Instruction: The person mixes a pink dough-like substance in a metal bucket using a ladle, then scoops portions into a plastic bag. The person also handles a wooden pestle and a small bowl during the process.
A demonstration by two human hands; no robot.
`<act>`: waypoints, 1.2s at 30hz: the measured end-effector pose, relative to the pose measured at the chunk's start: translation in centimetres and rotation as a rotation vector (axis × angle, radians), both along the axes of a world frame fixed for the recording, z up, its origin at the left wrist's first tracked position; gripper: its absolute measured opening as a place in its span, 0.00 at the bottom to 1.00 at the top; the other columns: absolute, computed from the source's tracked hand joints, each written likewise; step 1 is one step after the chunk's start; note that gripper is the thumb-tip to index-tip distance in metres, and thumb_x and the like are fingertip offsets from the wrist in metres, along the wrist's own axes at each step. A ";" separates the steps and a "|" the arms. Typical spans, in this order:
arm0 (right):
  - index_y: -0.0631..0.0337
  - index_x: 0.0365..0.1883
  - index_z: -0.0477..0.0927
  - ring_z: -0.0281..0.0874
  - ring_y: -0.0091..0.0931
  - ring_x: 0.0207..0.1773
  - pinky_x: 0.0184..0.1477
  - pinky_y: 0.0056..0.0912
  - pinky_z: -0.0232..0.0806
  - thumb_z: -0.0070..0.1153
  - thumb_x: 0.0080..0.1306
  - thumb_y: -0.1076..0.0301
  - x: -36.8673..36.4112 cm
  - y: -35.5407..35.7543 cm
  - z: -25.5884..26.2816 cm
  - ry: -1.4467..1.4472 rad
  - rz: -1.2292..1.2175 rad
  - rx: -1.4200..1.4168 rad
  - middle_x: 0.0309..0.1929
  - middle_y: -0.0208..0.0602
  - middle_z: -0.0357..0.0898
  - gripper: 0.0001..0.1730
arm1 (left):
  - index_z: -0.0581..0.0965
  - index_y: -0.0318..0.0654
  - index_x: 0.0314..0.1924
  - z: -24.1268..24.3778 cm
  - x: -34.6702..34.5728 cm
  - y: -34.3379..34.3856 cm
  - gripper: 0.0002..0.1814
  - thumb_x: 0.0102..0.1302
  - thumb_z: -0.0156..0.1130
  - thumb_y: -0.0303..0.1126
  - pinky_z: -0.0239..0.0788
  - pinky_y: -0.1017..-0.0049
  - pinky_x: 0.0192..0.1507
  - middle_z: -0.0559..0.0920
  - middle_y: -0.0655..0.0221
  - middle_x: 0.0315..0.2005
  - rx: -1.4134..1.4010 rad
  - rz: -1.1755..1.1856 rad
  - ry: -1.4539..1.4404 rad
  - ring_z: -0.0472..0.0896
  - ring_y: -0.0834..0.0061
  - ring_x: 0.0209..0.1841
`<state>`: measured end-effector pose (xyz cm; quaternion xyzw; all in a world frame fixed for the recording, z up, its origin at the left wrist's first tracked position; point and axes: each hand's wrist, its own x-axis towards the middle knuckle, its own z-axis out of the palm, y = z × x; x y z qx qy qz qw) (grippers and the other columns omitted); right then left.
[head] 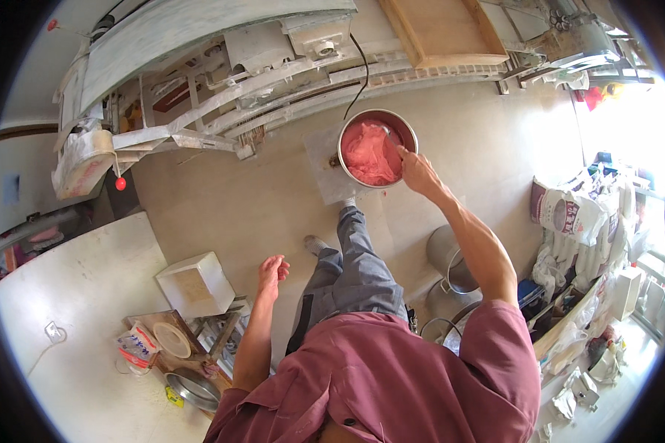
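A round metal pot [414, 129] stands in front of me, filled partly with a thick pink-red paste [370, 155]. Over the pot's right rim, my right hand [419, 173] is closed around the handle of a metal utensil [388, 134], whose far end is sunk in the paste, so its kind cannot be told. My left hand [273, 274] hangs beside my left leg, away from the pot, with loosely curled fingers and nothing seen in it. A flat pale sheet [322, 166] lies beneath and to the left of the pot.
A long dusty machine frame [199, 119] runs along the far side, with a wooden tray [449, 33] on it. Tall metal pots [443, 249] stand at my right, near stacked sacks [573, 216]. At left are a white foam box [197, 285] and a metal basin [193, 389].
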<state>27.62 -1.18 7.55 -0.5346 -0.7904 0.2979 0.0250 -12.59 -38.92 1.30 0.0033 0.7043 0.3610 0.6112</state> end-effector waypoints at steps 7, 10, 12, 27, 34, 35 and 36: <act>0.62 0.60 0.76 0.86 0.51 0.32 0.33 0.57 0.78 0.42 0.71 0.73 4.2 -1.5 -4.9 -0.175 -0.021 -0.236 0.37 0.59 0.85 0.21 | 0.83 0.43 0.47 0.2 -1.5 0.6 0.08 0.77 0.63 0.37 0.68 0.82 0.23 0.87 0.69 0.31 0.010 0.024 0.048 0.81 0.83 0.24; 0.56 0.71 0.74 0.84 0.40 0.23 0.19 0.49 0.72 0.39 0.70 0.74 -0.1 -2.9 4.2 -0.152 -0.256 -0.645 0.31 0.51 0.83 0.30 | 0.83 0.42 0.47 -0.4 -2.0 0.4 0.08 0.77 0.64 0.37 0.68 0.82 0.23 0.87 0.69 0.30 0.011 0.047 0.037 0.80 0.82 0.23; 0.54 0.72 0.74 0.80 0.34 0.18 0.13 0.43 0.67 0.38 0.70 0.75 0.0 -4.2 2.9 -0.048 -0.338 -0.701 0.28 0.45 0.81 0.32 | 0.83 0.42 0.47 -0.7 -2.0 0.2 0.08 0.77 0.64 0.37 0.68 0.82 0.23 0.87 0.69 0.30 0.014 0.057 0.025 0.80 0.82 0.23; 0.65 0.65 0.74 0.86 0.57 0.47 0.48 0.62 0.78 0.48 0.68 0.74 -1.4 1.0 -5.4 -0.190 -0.030 -0.051 0.40 0.63 0.86 0.26 | 0.83 0.43 0.48 -0.2 -1.4 1.5 0.08 0.77 0.63 0.37 0.68 0.82 0.23 0.87 0.69 0.31 0.011 0.007 0.015 0.81 0.83 0.24; 0.69 0.62 0.75 0.87 0.53 0.48 0.49 0.57 0.80 0.51 0.68 0.72 -3.5 -3.0 0.0 -0.200 0.337 -0.175 0.45 0.57 0.87 0.24 | 0.83 0.43 0.48 -0.5 -1.5 1.2 0.08 0.77 0.63 0.37 0.68 0.83 0.23 0.87 0.69 0.31 0.032 0.018 0.009 0.81 0.83 0.24; 0.69 0.61 0.76 0.88 0.52 0.47 0.48 0.56 0.81 0.52 0.69 0.72 -3.1 -2.9 3.0 -0.242 0.355 -0.134 0.44 0.57 0.87 0.22 | 0.83 0.43 0.48 -0.7 -1.4 1.1 0.08 0.77 0.63 0.38 0.68 0.83 0.23 0.87 0.69 0.31 0.033 0.022 0.007 0.81 0.83 0.23; 0.70 0.59 0.76 0.88 0.51 0.46 0.47 0.56 0.81 0.53 0.69 0.71 -2.7 -2.7 6.5 -0.284 0.375 -0.094 0.44 0.56 0.87 0.21 | 0.83 0.43 0.48 -0.8 -1.3 1.2 0.08 0.77 0.63 0.38 0.68 0.83 0.23 0.87 0.70 0.31 0.033 0.028 0.005 0.81 0.83 0.23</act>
